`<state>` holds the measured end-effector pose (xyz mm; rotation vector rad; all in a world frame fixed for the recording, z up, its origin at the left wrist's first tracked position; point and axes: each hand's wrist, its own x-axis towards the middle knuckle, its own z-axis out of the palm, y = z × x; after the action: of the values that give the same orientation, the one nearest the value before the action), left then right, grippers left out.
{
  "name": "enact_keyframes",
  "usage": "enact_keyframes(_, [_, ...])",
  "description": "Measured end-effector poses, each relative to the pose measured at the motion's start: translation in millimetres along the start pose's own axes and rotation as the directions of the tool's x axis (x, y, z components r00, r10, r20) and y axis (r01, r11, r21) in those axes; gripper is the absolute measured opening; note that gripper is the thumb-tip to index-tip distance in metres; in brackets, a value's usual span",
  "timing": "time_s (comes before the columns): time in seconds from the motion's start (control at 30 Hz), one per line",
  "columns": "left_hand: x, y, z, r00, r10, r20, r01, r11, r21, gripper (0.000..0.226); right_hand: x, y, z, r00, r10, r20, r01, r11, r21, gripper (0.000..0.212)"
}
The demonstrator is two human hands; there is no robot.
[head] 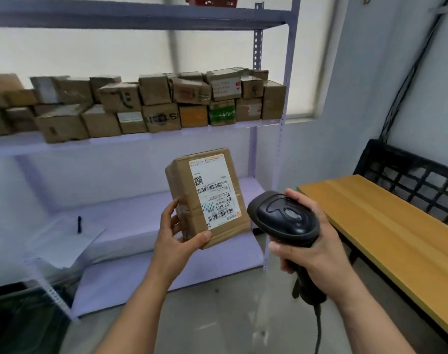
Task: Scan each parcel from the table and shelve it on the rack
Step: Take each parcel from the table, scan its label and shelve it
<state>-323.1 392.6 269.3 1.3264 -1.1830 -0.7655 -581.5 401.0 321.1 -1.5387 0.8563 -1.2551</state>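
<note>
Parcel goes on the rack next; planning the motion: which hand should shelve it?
Left. The left hand holds the parcel before the rack; the right hand grips the scanner.

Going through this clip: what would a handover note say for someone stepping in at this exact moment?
Left hand holds a brown parcel, label facing the camera.
Right hand grips the scanner, pointed toward the parcel.
Done: many boxes sit stacked on the rack's middle shelf.
Left: scan this parcel if not yet read, shelve it, check the table for more.
</note>
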Motion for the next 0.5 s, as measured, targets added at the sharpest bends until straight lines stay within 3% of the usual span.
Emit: enact_keyframes(0.5, [2,-35,-164,0.917,-0.085,-0.390,0.114,0.992,0.053,0.099,96,32,159,0.931,-0.008,0.366,-0.023,0.997,0.079,0.086])
